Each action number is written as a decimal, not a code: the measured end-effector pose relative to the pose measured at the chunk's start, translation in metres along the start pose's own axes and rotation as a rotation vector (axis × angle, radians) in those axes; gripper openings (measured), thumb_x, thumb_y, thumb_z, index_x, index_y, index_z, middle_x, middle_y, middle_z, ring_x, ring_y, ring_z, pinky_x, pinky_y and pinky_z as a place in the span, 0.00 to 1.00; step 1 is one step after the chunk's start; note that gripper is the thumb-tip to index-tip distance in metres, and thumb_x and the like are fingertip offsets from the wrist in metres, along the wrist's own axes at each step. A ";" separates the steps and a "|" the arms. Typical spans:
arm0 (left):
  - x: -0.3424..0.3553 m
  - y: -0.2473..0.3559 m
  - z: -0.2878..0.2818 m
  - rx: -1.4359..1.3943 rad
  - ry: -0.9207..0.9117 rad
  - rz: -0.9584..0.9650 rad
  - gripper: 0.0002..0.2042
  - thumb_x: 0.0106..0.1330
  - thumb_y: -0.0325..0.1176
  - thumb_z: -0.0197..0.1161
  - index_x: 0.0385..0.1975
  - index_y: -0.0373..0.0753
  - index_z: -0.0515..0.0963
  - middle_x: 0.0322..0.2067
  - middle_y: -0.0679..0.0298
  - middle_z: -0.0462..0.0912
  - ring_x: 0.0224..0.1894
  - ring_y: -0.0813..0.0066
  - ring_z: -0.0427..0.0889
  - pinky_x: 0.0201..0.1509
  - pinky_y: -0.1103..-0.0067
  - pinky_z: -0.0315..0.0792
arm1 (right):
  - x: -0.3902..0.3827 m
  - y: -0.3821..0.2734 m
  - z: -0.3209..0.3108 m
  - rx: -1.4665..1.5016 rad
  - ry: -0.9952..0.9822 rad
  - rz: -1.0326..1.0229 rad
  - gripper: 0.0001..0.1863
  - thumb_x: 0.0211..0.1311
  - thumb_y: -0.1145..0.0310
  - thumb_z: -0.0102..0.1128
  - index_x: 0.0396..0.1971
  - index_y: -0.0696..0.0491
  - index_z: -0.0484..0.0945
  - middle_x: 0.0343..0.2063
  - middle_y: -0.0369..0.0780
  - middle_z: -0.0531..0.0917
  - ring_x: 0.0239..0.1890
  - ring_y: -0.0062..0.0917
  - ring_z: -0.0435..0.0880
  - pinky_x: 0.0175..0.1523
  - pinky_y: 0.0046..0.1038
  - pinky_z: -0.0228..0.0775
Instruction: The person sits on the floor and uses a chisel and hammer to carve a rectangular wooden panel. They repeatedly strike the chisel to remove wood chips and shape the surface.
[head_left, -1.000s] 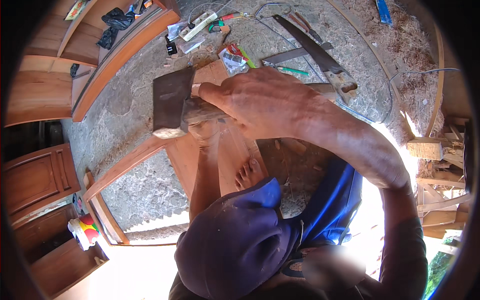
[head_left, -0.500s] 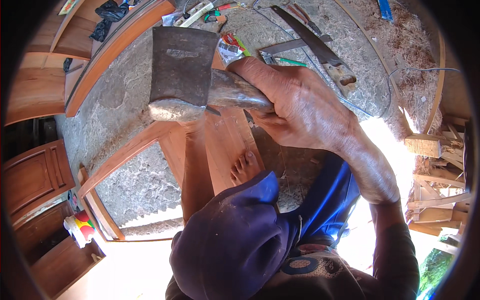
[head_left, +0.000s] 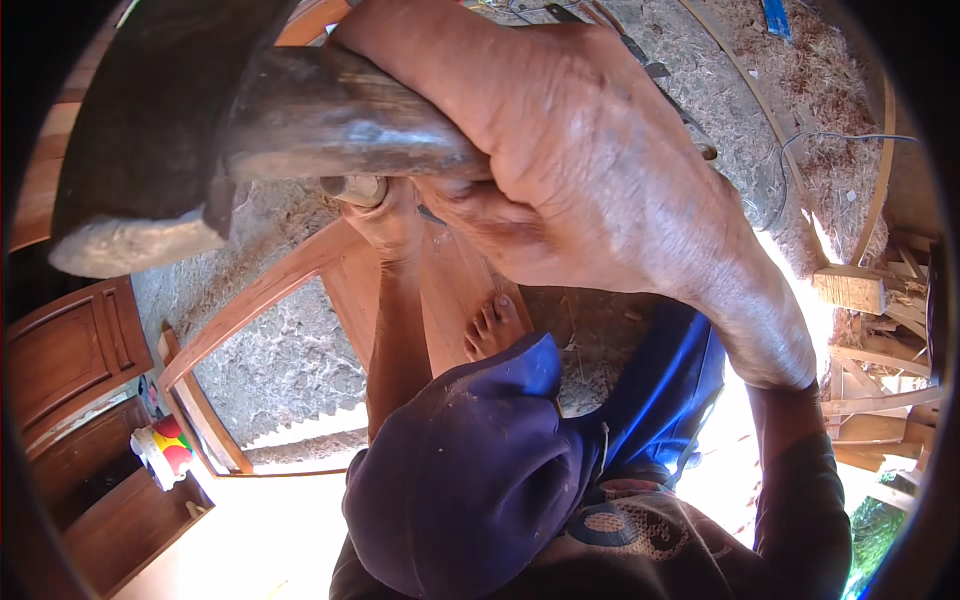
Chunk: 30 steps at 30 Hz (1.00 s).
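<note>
Evidently, the right hand (head_left: 600, 170) is clenched around the wooden shaft of a hatchet (head_left: 150, 130), held up close to the camera above the left hand, its bright, worn face turned toward the person. Below, the left hand (head_left: 390, 225) is curled around a round-ended handle (head_left: 360, 189) over the far part of a reddish plank (head_left: 455, 285); what lies beyond that handle is hidden. For a good blow, the blunt face should meet the handle's end squarely, with the left fingers kept below its top and the bare foot (head_left: 490, 328) bearing firmly on the plank.

Toward the left, a curved wooden rail (head_left: 260, 295) meets the plank's edge, and bare concrete floor (head_left: 285, 365) shows inside it. On the right, dark ground borders the plank; offcuts (head_left: 875, 400) lie well apart, so the rail probably deserves more care on a swing.
</note>
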<state>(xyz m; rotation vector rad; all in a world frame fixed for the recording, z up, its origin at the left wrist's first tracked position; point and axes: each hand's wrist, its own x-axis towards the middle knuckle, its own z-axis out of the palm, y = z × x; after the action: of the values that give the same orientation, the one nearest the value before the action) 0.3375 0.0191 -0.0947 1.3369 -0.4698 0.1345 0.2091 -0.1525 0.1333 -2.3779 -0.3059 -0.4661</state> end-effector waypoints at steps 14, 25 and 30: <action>-0.007 -0.081 -0.070 0.101 0.031 0.127 0.19 0.58 0.36 0.70 0.47 0.36 0.78 0.43 0.62 0.82 0.41 0.72 0.81 0.48 0.73 0.77 | -0.049 0.049 0.051 0.166 -0.202 0.206 0.30 0.52 0.79 0.64 0.58 0.54 0.72 0.36 0.52 0.85 0.43 0.48 0.86 0.44 0.42 0.78; -0.016 -0.013 -0.027 0.117 0.095 0.075 0.17 0.58 0.32 0.72 0.43 0.33 0.77 0.40 0.65 0.81 0.40 0.74 0.80 0.46 0.73 0.76 | -0.053 0.041 0.048 0.148 -0.091 0.128 0.31 0.51 0.79 0.67 0.59 0.53 0.73 0.37 0.50 0.86 0.42 0.47 0.87 0.41 0.40 0.80; -0.019 -0.024 -0.029 0.174 0.074 0.135 0.13 0.58 0.22 0.69 0.41 0.33 0.77 0.35 0.66 0.81 0.36 0.75 0.80 0.39 0.77 0.76 | -0.014 0.008 0.024 0.078 0.025 -0.026 0.31 0.47 0.80 0.68 0.55 0.52 0.73 0.34 0.48 0.86 0.37 0.45 0.88 0.38 0.40 0.81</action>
<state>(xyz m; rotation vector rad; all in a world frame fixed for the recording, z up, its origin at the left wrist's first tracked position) 0.3366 0.0443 -0.1285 1.4648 -0.4943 0.3418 0.2050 -0.1435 0.1060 -2.2928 -0.3379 -0.4863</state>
